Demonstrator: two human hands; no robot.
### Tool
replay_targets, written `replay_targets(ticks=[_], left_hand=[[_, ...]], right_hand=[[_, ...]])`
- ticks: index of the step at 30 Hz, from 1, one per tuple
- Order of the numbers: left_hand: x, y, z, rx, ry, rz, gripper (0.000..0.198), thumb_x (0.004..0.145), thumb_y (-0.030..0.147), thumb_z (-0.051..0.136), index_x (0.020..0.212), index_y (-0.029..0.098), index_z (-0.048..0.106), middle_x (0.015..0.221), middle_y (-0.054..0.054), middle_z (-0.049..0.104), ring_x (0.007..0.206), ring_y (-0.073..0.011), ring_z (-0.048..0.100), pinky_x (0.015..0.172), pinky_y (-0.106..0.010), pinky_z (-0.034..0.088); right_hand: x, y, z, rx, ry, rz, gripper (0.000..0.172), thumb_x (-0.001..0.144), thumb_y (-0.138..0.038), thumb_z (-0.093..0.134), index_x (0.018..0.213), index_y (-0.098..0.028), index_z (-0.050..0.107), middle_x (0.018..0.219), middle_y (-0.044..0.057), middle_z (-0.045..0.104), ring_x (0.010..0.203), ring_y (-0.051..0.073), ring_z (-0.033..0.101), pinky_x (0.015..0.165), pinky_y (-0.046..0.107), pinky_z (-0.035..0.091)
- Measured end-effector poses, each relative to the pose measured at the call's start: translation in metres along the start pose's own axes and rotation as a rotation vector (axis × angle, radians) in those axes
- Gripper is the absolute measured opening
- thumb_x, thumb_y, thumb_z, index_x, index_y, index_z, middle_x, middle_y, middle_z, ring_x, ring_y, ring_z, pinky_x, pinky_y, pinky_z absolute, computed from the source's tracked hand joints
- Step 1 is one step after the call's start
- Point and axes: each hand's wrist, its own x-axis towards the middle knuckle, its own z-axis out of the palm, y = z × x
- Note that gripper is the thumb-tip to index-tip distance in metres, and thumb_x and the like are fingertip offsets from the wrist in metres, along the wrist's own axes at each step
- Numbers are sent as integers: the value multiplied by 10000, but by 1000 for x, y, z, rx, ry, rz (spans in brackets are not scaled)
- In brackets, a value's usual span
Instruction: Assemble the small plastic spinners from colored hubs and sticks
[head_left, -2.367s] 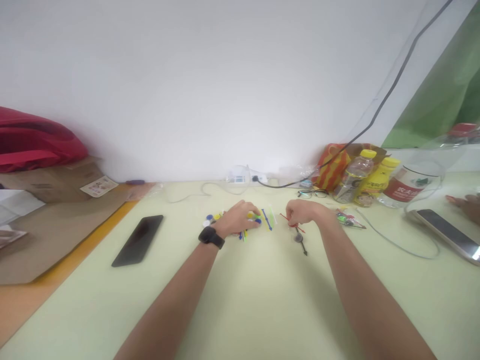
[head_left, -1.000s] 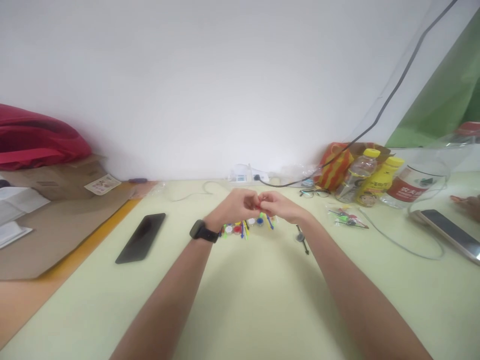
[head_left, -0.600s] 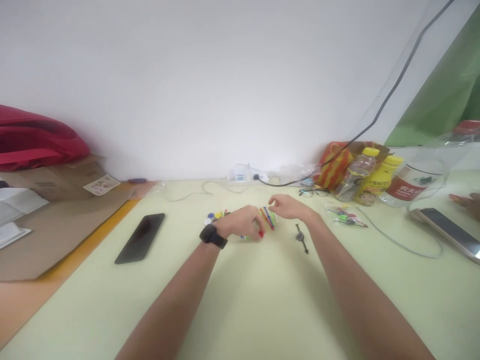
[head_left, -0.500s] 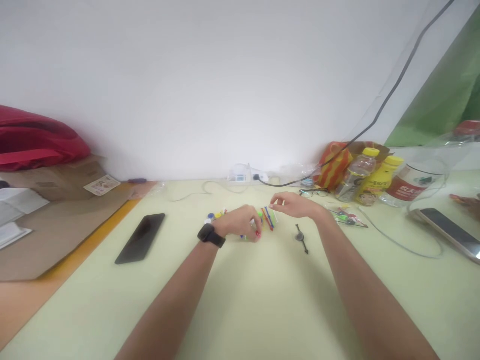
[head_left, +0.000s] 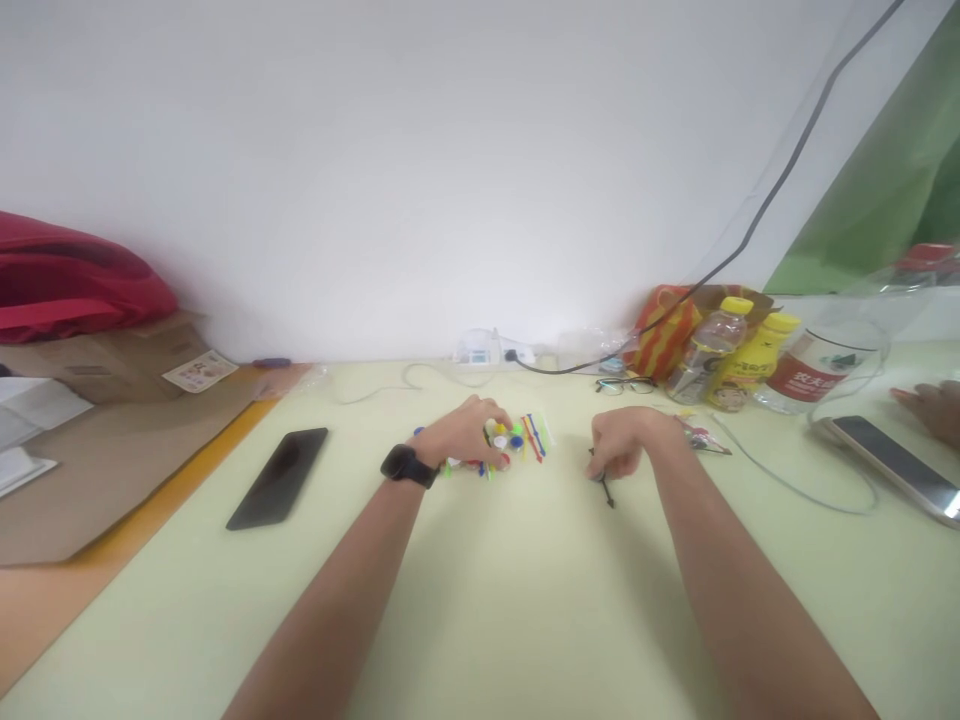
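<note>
My left hand (head_left: 466, 436), with a black watch (head_left: 409, 465) on its wrist, arches over a cluster of small coloured plastic pieces (head_left: 516, 441). Its fingers are apart, and some pieces are hidden beneath it. Beside the cluster, thin red and blue arrow-tipped sticks (head_left: 534, 438) lie side by side. My right hand (head_left: 621, 440) is closed, its fingertips on a black arrow-tipped pointer (head_left: 608, 495) that lies on the table. The fingers cover the pointer's upper part and most of its round middle.
A black phone (head_left: 277, 478) lies at left, near cardboard (head_left: 112, 450). At right are yellow-capped bottles (head_left: 705, 345), glasses (head_left: 626, 384), a bag of small parts (head_left: 705, 438), a cable and another phone (head_left: 900, 465). Another person's hand (head_left: 934, 408) rests at the far right edge.
My right hand has come down and closed its fingers at the black pointer. My left hand has shifted slightly left and its fingers have spread. The other person's hand has come further into view.
</note>
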Motion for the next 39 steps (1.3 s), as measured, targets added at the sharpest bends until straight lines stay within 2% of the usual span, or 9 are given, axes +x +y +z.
replay_targets(ticks=[3,6,9,12,19,25,30,34,39], left_hand=[[-3,0,-5,-16,24,15,539,636,412,867,1132,255,726,1146,-58,662,1170,-312,541,942,-364,472],[-3,5,-8,-66,114,43,506,700,417,842,1160,255,708,1204,-57,670,1128,-284,578,923,-366,481],[1,17,-9,-150,209,121,423,772,430,802,1132,234,698,1153,-51,702,963,-222,632,823,-332,505],[5,35,-9,-240,286,217,371,826,412,763,1135,221,684,1069,-43,723,904,-188,655,787,-303,518],[4,48,-11,-368,397,294,104,892,230,643,950,168,704,910,-43,737,855,-167,691,838,-293,560],[4,39,-16,-427,432,271,128,874,251,693,955,153,711,917,-59,740,832,-163,704,820,-286,586],[5,40,-14,-469,419,264,132,852,252,708,930,146,714,900,-62,746,822,-164,716,813,-281,590],[5,41,-11,-496,368,235,151,847,252,693,948,143,713,894,-61,752,824,-168,720,812,-286,588],[4,39,-7,-477,314,171,95,792,221,706,830,150,656,816,-46,731,770,-169,716,715,-265,567]], right_hand=[[2,-6,2,14,5,-35,240,577,-232,872,546,-135,655,630,98,709,649,237,708,581,282,521],[-2,-11,-1,61,56,-112,204,643,-233,836,633,-151,649,673,82,728,659,200,703,588,253,523],[-9,-21,-4,255,206,-316,243,746,-329,812,779,-179,623,748,67,747,652,158,681,602,240,528],[-11,-38,0,518,338,-536,360,759,-446,836,838,-187,600,683,50,713,597,150,639,570,252,512],[-3,-59,9,774,308,-748,395,791,-515,806,858,-189,592,706,41,700,610,153,640,589,275,519],[3,-52,7,822,322,-886,183,813,-305,729,926,-191,641,776,11,678,672,136,642,691,287,539],[4,-54,10,777,326,-910,146,785,-227,652,919,-191,604,753,8,663,701,155,637,721,305,525],[1,-59,12,643,384,-876,100,803,-230,557,901,-205,554,695,-29,593,652,135,572,633,253,454],[21,-50,12,227,666,-444,166,909,-257,457,990,-203,592,922,36,676,842,176,611,677,252,436]])
